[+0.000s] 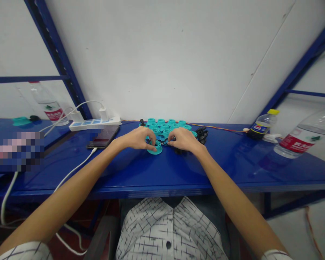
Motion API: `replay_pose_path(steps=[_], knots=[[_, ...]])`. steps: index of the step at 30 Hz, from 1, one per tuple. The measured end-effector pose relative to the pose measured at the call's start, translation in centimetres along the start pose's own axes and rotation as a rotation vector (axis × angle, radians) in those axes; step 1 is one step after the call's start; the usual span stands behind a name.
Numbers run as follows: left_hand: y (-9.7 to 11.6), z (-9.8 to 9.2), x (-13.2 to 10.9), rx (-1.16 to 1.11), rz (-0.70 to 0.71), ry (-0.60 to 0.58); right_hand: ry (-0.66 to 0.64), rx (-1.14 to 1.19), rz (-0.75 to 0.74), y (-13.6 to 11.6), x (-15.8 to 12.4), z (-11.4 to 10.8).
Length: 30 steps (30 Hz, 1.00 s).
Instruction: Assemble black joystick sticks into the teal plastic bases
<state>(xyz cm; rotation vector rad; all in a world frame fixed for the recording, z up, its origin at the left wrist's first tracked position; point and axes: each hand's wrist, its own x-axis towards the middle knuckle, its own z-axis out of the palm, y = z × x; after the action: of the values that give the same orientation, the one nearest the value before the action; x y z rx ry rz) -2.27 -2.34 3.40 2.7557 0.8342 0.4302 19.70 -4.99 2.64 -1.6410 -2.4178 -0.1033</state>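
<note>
My left hand (138,138) rests on the blue shelf top (162,173) with its fingers curled round a teal plastic spool (155,147). My right hand (182,140) lies just to the right of it, fingers pinched together on something small and dark that I cannot make out. Behind both hands stands a cluster of several teal spools (166,125). A small pile of black parts (202,134) sits to the right of the cluster.
A phone (104,137) lies left of my hands, beside a white power strip (94,123) with chargers and cables. Water bottles stand at the left (47,104) and far right (306,135), and a cola bottle (261,127) lies on the right. A red-yellow wire (219,128) runs along the wall.
</note>
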Motion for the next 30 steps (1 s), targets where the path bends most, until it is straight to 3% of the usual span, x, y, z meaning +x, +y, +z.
replay_pose_path(steps=[3,9,12,17,21,30], knots=[[0.1,0.6,0.1,0.0,0.019,0.02,-0.035,0.002,0.001,-0.1,0.0,-0.1],[0.5,0.9,0.3,0.058,-0.025,0.232,-0.082,-0.018,-0.006,-0.2,-0.1,-0.2],[0.1,0.4,0.2,0.061,-0.064,0.272,-0.08,-0.022,-0.02,-0.1,0.0,0.0],[-0.6,0.1,0.1,0.022,-0.09,0.114,-0.071,-0.024,-0.028,0.0,0.1,0.2],[-0.7,0.8,0.3,0.124,-0.048,-0.012,-0.057,-0.016,-0.042,0.2,0.1,0.2],[-0.1,0.3,0.3,0.081,-0.089,0.029,-0.031,0.007,-0.065,0.5,0.3,0.6]])
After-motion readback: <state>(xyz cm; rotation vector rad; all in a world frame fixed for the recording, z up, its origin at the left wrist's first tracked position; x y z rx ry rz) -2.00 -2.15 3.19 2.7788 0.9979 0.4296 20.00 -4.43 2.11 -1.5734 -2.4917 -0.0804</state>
